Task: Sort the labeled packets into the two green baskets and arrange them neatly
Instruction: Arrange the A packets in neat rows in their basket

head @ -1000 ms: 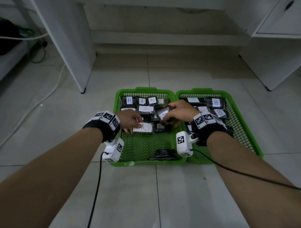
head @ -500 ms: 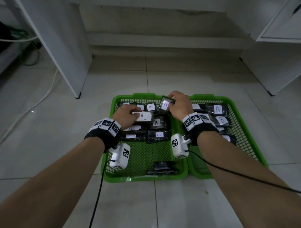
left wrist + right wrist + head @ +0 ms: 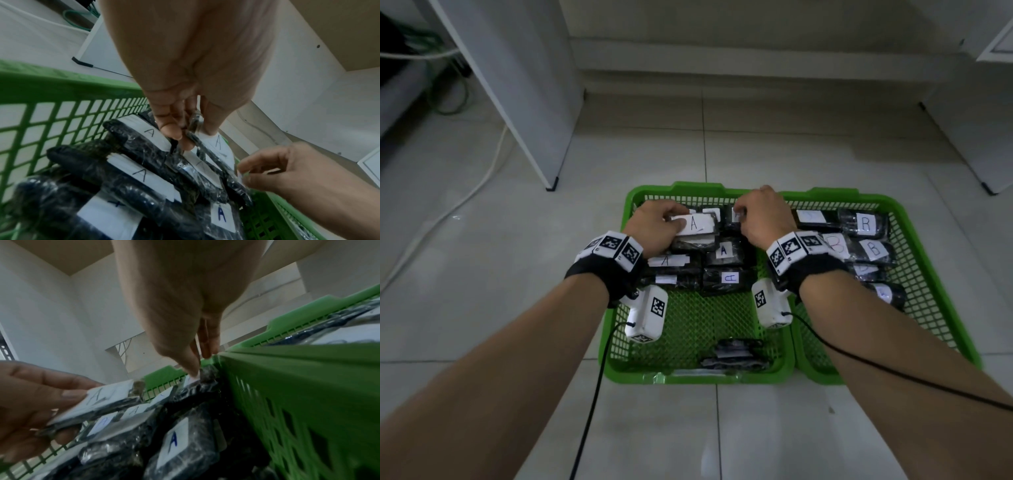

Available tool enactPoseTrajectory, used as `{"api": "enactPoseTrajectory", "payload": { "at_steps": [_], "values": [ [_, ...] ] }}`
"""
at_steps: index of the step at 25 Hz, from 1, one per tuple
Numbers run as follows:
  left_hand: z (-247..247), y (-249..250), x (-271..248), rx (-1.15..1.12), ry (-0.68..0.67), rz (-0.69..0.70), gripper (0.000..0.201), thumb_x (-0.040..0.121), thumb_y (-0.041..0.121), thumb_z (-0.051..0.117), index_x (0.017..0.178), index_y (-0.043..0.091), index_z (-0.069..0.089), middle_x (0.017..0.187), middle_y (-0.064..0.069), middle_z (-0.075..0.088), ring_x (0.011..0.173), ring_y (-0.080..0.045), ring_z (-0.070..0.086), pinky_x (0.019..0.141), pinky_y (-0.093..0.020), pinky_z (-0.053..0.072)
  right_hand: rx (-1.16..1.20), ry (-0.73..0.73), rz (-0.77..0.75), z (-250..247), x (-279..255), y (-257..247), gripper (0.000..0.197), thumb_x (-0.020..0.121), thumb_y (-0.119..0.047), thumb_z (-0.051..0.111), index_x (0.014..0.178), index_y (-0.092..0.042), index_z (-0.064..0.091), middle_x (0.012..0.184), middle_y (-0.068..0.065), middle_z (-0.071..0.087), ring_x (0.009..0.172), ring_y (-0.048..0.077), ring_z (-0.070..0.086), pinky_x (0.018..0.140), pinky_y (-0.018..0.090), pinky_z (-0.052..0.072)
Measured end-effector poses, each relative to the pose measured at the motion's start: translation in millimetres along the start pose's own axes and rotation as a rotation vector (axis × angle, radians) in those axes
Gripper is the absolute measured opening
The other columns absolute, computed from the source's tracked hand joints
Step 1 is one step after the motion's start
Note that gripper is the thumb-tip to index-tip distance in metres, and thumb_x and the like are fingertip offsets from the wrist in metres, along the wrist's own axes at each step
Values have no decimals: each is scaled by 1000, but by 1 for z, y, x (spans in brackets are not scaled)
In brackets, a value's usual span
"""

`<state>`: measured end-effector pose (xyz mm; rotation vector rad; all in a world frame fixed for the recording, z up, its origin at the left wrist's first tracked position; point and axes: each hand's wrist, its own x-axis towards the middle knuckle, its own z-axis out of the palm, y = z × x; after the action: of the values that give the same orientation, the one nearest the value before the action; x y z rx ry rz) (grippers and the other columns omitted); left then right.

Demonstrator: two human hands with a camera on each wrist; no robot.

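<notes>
Two green baskets (image 3: 787, 371) side by side, frame centre. My left hand (image 3: 654, 224) pinches an A-labelled packet (image 3: 697, 224); my right hand (image 3: 765, 219) grips another packet (image 3: 205, 381) at the left basket's far edge.

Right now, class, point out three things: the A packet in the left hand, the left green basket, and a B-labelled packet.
A packet (image 3: 693, 224), head view, on its white label.
Left green basket (image 3: 698, 375), head view, on its near rim.
B-labelled packet (image 3: 873, 249), head view, on its label.
</notes>
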<state>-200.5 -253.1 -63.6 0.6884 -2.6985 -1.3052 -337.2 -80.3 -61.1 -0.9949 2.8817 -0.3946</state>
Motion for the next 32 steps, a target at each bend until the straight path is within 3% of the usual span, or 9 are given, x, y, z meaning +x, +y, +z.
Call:
{"api": "enactPoseTrajectory", "payload": {
  "at_steps": [4,6,10,13,15,17,20,25,32],
  "values": [
    [1,8,0,-57,12,-43,26,93,21,64,119,21,67,106,-2,69,74,-20,70,66,-29,56,92,-35,-115,-19,-10,-8,52,77,-8,79,127,-18,67,123,4,65,117,23,53,102,36,42],
    [3,16,0,-100,7,-39,25,92,18,66,117,18,68,103,-4,72,71,-21,70,70,-33,59,125,-101,-231,-25,-20,-19,61,73,-24,87,130,-25,65,121,-5,66,111,16,53,98,36,42],
    [7,30,-3,-143,-92,-6,23,91,18,66,114,17,70,93,-2,75,69,-16,68,73,-37,60,47,-128,-231,-26,-34,-20,55,75,-38,86,126,-27,69,113,-3,69,105,19,56,90,34,45],
    [-5,19,-7,85,15,64,17,92,19,63,106,22,73,97,6,71,83,-11,65,77,-26,52,47,-168,-166,-27,-45,-17,54,70,-37,90,118,-22,71,111,-2,69,95,14,56,84,28,44],
    [-20,2,-12,283,140,74,19,86,12,65,97,26,72,99,6,70,92,-16,65,85,-30,52,65,-225,-160,-24,-54,-27,54,69,-35,91,117,-19,71,112,-1,69,97,16,61,84,27,47],
    [-30,-11,-20,572,115,53,22,79,18,72,93,34,70,104,8,70,99,-17,61,98,-39,45,46,-268,-190,-15,-59,-42,53,72,-35,89,118,-18,69,114,0,66,104,18,61,88,29,49],
    [-29,-18,-31,911,-16,76,29,77,40,75,105,41,68,119,11,65,113,-17,49,103,-44,27,-6,-314,-243,-4,-60,-67,45,74,-31,88,111,-14,70,113,3,64,103,22,61,87,31,49],
    [-24,-21,-25,1024,-59,132,36,80,37,74,115,39,66,122,8,63,119,-16,50,112,-50,14,-28,-342,-264,11,-59,-81,43,77,-24,87,114,-11,70,116,7,67,108,25,63,88,31,49],
    [-22,-28,-11,1006,-27,225,25,85,33,70,110,31,66,110,5,67,107,-18,57,100,-39,31,-6,-254,-322,24,-57,-79,36,82,-29,83,111,-10,73,111,6,65,103,24,62,80,25,39]
  ]
}}
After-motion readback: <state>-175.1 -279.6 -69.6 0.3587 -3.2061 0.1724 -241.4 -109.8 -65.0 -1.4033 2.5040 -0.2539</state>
